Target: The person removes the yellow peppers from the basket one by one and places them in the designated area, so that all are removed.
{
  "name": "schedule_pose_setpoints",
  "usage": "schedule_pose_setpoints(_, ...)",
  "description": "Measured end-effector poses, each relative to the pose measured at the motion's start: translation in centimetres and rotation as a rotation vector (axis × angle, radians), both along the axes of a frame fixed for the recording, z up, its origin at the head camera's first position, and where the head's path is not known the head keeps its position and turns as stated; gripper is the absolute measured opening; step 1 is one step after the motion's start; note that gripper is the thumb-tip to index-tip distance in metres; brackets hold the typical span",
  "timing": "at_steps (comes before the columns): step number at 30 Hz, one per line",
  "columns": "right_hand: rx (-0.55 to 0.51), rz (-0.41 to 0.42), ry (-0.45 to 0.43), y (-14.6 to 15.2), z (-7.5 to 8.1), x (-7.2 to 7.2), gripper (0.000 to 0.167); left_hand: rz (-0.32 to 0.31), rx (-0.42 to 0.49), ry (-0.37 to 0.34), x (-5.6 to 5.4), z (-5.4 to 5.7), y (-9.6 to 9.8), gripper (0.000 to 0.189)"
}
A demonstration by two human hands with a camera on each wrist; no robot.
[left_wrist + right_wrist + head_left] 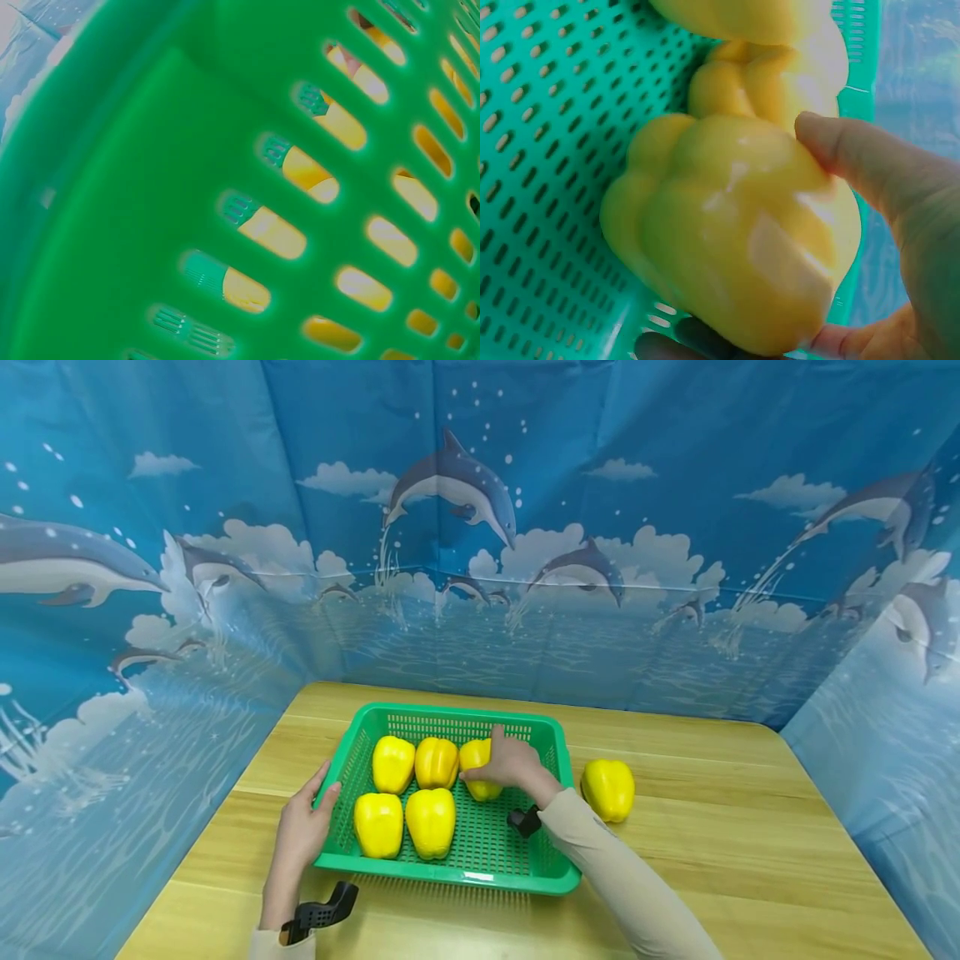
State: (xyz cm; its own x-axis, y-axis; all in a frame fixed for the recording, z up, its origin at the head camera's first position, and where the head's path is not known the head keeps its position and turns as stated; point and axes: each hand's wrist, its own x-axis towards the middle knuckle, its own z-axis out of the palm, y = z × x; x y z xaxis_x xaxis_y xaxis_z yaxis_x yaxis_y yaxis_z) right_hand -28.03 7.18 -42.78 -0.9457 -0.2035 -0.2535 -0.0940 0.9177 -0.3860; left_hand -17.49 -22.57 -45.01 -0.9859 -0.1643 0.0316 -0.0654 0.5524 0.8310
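A green plastic basket (491, 860) with slotted walls holds several yellow bell peppers, standing in two rows. My left hand (303, 827) grips the basket's left rim, thumb lying near the top edge. The left wrist view is filled by the basket's slotted wall (150, 165), with yellow showing through the holes. Inside the basket, my right hand (513, 764) holds a yellow bell pepper (735, 225) at the right end of the back row. In the right wrist view its thumb and fingers lie around that pepper, beside another pepper (757, 82).
One more yellow bell pepper (608, 790) lies on the wooden table (720, 835), just right of the basket. A blue dolphin-print curtain (480, 635) hangs behind the table and along its sides. Both wrists wear black camera mounts.
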Motion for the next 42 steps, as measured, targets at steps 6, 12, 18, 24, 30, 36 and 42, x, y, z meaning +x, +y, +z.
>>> schedule_pose_setpoints(6,-0.067,0.002,0.017,0.7,0.8,0.3,0.109,0.004,-0.003,-0.005,-0.1,0.0,0.0,0.055)
schedule_pose_setpoints(12,-0.122,0.006,0.046,1.5,1.4,0.8,0.104,0.005,-0.020,-0.001,-0.1,-0.1,0.0,0.055)
schedule_pose_setpoints(18,-0.166,0.009,0.122,2.4,1.9,1.3,0.092,0.003,-0.025,-0.008,0.0,0.0,0.0,0.056)
schedule_pose_setpoints(24,-0.214,-0.012,0.213,3.2,2.5,2.1,0.088,0.003,-0.023,-0.023,0.1,0.2,0.0,0.056)
schedule_pose_setpoints(30,-0.268,-0.039,0.312,4.0,2.9,2.7,0.088,0.004,-0.019,-0.027,0.2,0.1,-0.1,0.057)
schedule_pose_setpoints(36,-0.333,-0.055,0.380,4.9,3.7,3.6,0.089,0.002,-0.012,-0.030,0.2,0.0,-0.1,0.058)
schedule_pose_setpoints(42,-0.422,-0.102,0.451,6.5,4.4,4.6,0.086,-0.006,-0.012,-0.027,0.2,0.1,-0.1,0.057)
